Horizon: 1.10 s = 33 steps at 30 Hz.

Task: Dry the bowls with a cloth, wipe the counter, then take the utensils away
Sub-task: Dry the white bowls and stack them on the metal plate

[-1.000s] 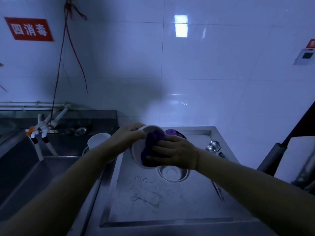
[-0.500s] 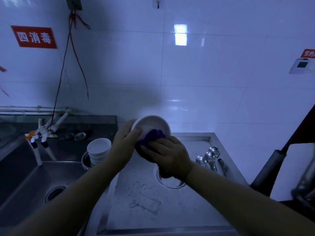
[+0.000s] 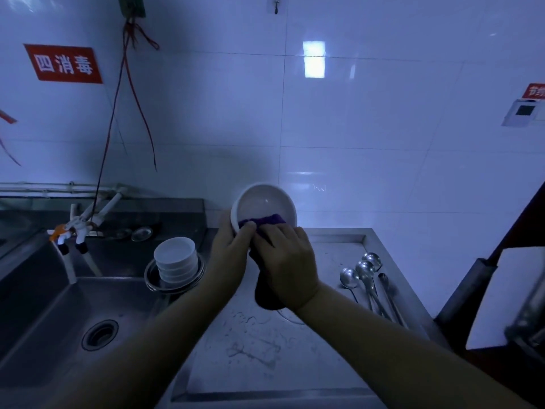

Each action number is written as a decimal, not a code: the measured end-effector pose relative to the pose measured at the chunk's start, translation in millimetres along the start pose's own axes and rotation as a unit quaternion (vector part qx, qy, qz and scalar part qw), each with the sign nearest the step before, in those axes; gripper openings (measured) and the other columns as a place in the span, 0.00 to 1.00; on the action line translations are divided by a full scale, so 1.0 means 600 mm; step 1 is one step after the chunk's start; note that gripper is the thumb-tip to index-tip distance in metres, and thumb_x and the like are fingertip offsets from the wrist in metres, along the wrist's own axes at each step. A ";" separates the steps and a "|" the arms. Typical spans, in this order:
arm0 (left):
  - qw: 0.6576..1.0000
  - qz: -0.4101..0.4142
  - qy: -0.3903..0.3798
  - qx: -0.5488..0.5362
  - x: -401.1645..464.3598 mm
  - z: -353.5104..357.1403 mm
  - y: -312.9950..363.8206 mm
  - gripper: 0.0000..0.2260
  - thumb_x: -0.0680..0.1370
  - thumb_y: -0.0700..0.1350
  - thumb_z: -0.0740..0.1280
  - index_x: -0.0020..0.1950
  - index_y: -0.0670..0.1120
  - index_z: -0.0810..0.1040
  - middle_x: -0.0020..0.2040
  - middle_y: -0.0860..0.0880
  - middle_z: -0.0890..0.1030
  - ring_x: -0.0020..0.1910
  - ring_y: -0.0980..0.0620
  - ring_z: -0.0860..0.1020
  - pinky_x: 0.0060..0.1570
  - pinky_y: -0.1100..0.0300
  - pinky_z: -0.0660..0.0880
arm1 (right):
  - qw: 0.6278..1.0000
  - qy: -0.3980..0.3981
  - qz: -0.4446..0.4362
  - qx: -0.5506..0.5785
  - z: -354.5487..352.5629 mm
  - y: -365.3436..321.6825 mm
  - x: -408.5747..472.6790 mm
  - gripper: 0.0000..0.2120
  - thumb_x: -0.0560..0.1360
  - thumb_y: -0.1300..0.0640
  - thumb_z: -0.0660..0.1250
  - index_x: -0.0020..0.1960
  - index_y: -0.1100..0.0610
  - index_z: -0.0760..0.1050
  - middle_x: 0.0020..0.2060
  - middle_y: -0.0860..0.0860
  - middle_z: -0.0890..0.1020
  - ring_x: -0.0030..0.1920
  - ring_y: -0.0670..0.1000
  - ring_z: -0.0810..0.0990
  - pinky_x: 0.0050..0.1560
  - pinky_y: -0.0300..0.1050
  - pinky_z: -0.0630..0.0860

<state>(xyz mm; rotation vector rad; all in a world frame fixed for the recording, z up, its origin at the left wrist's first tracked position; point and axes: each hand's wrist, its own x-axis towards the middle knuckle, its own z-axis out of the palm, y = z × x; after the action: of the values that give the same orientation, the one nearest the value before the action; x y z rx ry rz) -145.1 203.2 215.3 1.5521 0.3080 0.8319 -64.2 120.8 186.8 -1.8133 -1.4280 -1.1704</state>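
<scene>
Head view: white bowl (image 3: 262,203) holds purple cloth (image 3: 267,220), tilted

bowl (image 3: 263,205) raised higher, cloth (image 3: 267,221) slid lower inside

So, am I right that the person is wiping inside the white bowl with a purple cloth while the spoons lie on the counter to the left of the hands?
Not quite: the head view shows the spoons lying right of the hands, not left. The rest holds: the left hand grips the white bowl while the right hand wipes inside it with the purple cloth.

Stacked bowls (image 3: 174,259) left of counter (image 3: 295,358); spoons (image 3: 364,276) on its right
</scene>
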 end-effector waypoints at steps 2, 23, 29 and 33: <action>1.000 0.019 0.008 -0.014 0.000 0.000 -0.001 0.12 0.79 0.38 0.58 0.57 0.55 0.70 0.50 0.52 0.76 0.45 0.62 0.77 0.39 0.68 0.75 | 1.000 0.002 0.009 0.017 0.003 -0.012 -0.008 0.11 0.76 0.53 0.67 0.54 0.59 0.81 0.47 0.56 0.84 0.46 0.56 0.82 0.47 0.51 0.79; 0.999 -0.005 -0.026 0.023 0.016 -0.016 -0.026 0.17 0.78 0.47 0.61 0.66 0.48 0.66 0.53 0.51 0.76 0.51 0.51 0.76 0.47 0.58 0.76 | 0.994 -0.084 0.011 0.064 -0.013 -0.001 -0.004 0.15 0.73 0.57 0.67 0.59 0.61 0.78 0.50 0.58 0.82 0.49 0.58 0.80 0.51 0.52 0.77; 0.992 0.023 -0.099 0.070 0.030 -0.063 -0.022 0.19 0.73 0.51 0.59 0.65 0.60 0.68 0.57 0.53 0.73 0.53 0.51 0.75 0.43 0.60 0.75 | 0.967 -0.223 -0.105 0.059 -0.034 0.030 -0.023 0.27 0.67 0.62 0.74 0.65 0.55 0.74 0.57 0.54 0.80 0.58 0.55 0.78 0.61 0.51 0.73; 0.985 0.032 -0.144 0.093 0.028 -0.068 -0.026 0.20 0.71 0.48 0.59 0.64 0.55 0.71 0.56 0.53 0.76 0.51 0.55 0.75 0.40 0.68 0.75 | 0.956 -0.237 -0.171 0.020 -0.043 0.061 -0.004 0.18 0.70 0.60 0.66 0.59 0.55 0.79 0.55 0.53 0.82 0.55 0.54 0.80 0.58 0.48 0.75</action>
<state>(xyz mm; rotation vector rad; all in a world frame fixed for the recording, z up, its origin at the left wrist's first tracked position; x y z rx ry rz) -156.3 247.3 204.2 1.8394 0.1273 0.6293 -37.0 87.8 200.4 -1.9550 -2.0898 -0.8780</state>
